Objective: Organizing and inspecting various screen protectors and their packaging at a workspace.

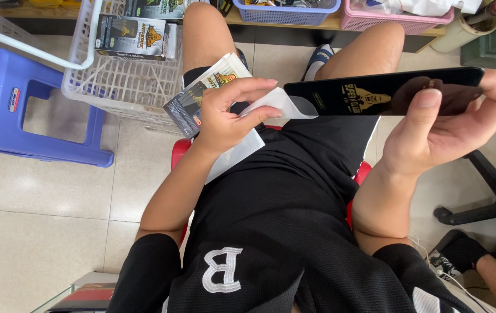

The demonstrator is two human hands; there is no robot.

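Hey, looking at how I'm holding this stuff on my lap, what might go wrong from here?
The black glass sheet rests only in your right hand, over hard tile floor; a slip might crack it. Your left hand pinches the clear film tab while also clutching packets, which may slide off your lap.
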